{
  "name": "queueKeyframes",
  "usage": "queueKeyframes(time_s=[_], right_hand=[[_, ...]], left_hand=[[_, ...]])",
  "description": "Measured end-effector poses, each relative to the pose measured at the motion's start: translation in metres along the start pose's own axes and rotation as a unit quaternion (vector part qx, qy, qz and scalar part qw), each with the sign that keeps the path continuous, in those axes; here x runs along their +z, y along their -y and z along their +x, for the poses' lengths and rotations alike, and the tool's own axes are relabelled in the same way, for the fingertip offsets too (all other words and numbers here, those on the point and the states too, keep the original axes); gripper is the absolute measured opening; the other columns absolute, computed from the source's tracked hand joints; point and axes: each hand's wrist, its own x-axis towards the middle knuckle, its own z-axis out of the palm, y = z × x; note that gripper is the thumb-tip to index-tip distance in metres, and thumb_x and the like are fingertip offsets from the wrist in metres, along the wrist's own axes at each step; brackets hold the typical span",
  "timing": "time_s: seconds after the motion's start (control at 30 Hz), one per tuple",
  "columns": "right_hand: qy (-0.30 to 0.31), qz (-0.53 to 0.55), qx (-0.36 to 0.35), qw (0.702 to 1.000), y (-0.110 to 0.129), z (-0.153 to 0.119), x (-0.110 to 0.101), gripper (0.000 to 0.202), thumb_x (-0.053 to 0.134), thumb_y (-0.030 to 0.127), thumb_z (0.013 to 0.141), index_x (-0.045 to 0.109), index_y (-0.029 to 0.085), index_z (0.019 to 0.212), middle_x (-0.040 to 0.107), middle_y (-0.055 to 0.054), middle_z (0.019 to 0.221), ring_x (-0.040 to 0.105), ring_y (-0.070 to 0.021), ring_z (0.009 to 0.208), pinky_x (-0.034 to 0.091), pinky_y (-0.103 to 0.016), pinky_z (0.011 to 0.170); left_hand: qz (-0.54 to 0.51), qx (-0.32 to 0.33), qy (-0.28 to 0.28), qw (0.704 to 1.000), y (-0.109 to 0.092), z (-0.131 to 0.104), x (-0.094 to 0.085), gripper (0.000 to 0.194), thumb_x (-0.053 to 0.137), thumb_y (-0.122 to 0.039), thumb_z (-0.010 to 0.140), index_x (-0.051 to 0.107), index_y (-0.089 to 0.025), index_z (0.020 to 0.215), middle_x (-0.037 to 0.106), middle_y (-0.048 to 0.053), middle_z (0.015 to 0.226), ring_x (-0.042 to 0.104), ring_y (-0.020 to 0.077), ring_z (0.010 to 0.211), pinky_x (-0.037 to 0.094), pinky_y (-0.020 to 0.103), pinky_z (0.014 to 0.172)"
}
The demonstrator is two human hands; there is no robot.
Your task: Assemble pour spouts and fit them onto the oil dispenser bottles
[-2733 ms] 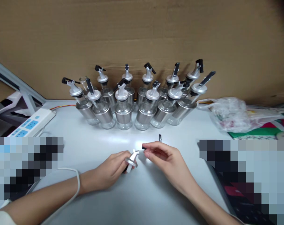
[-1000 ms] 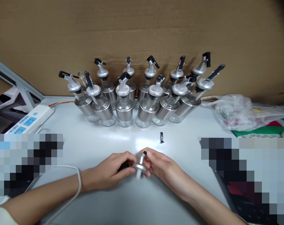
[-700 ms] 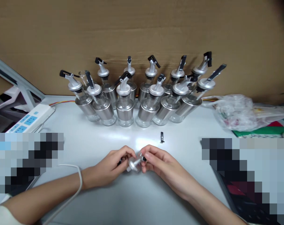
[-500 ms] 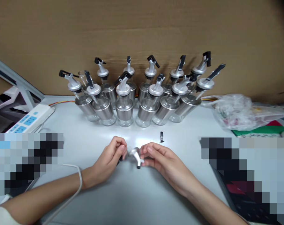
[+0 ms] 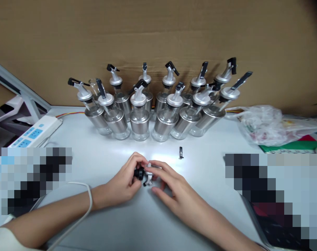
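Near the middle of the table, my left hand [image 5: 124, 181] is closed round a black ribbed stopper [image 5: 139, 173]. Against the stopper's right side is a silver pourer spout [image 5: 148, 176] with a small black tip pointing down. My right hand [image 5: 171, 183] reaches over the spout from the right; its fingers touch the spout's upper part, with thumb and fingers apart below. A small black lever [image 5: 181, 152] lies on the table beyond my right hand. Several glass bottles [image 5: 139, 122] with steel bands and silver pourers stand upright behind.
On the left lies a white power strip [image 5: 36, 134]. A white cable [image 5: 89, 195] crosses over my left wrist. Clear plastic bags [image 5: 263, 123] lie at the right rear. Cardboard [image 5: 158, 31] stands behind the bottles. Blurred-out dark objects are at both sides.
My hands have come closer together. The black stopper now shows in my left hand, and the silver spout has moved left against it. My right hand has shifted left and its fingers have spread over the spout.
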Motion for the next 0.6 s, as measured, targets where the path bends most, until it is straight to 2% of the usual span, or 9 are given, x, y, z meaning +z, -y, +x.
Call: queueKeyframes(time_s=[0.1, 0.2, 0.37, 0.5, 0.6], right_hand=[[-0.058, -0.027, -0.008, 0.998, -0.0042, 0.0013, 0.0007, 0.033, 0.056, 0.014, 0.080, 0.053, 0.023, 0.112, 0.052, -0.009, 0.122, 0.058, -0.0174, 0.092, 0.048, -0.034, 0.085], [-0.105, -0.030, -0.023, 0.994, -0.0080, 0.0033, -0.0009, 0.022, 0.059, 0.012, 0.078, 0.052, 0.022, 0.096, 0.056, -0.006, 0.107, 0.055, -0.0152, 0.081, 0.048, -0.031, 0.078], [-0.108, -0.048, -0.034, 0.992, -0.0072, 0.0043, -0.0033, 0.010, 0.054, 0.015, 0.083, 0.048, 0.022, 0.087, 0.055, -0.005, 0.097, 0.054, -0.0151, 0.079, 0.045, -0.029, 0.073], [-0.099, -0.034, -0.036, 0.994, -0.0040, 0.0043, -0.0032, 0.006, 0.056, 0.020, 0.084, 0.051, 0.021, 0.088, 0.057, -0.006, 0.099, 0.054, -0.0154, 0.079, 0.044, -0.029, 0.072], [-0.110, -0.026, -0.030, 0.993, -0.0018, 0.0036, -0.0030, 0.004, 0.053, 0.020, 0.085, 0.051, 0.021, 0.088, 0.058, -0.006, 0.098, 0.054, -0.0146, 0.075, 0.043, -0.028, 0.069]], left_hand=[[-0.048, 0.003, -0.023, 0.999, 0.0005, 0.0019, 0.0027, 0.041, 0.044, -0.001, 0.074, 0.041, -0.023, 0.109, 0.043, 0.004, 0.107, 0.050, 0.0154, 0.104, 0.044, 0.032, 0.093], [-0.116, -0.001, -0.039, 0.992, -0.0025, 0.0037, 0.0042, 0.032, 0.051, -0.007, 0.081, 0.043, -0.024, 0.107, 0.043, 0.003, 0.108, 0.053, 0.0136, 0.106, 0.048, 0.030, 0.094], [-0.172, 0.009, -0.046, 0.984, -0.0049, 0.0022, 0.0038, 0.018, 0.056, -0.013, 0.084, 0.047, -0.021, 0.098, 0.050, 0.003, 0.102, 0.058, 0.0132, 0.101, 0.051, 0.029, 0.091], [-0.142, 0.040, -0.045, 0.988, -0.0018, -0.0009, 0.0016, 0.010, 0.056, -0.017, 0.087, 0.049, -0.019, 0.094, 0.055, 0.005, 0.100, 0.058, 0.0128, 0.098, 0.051, 0.027, 0.088], [-0.077, 0.084, -0.039, 0.993, -0.0031, -0.0013, -0.0017, 0.014, 0.057, -0.017, 0.088, 0.051, -0.019, 0.100, 0.057, 0.006, 0.101, 0.057, 0.0144, 0.100, 0.050, 0.028, 0.088]])
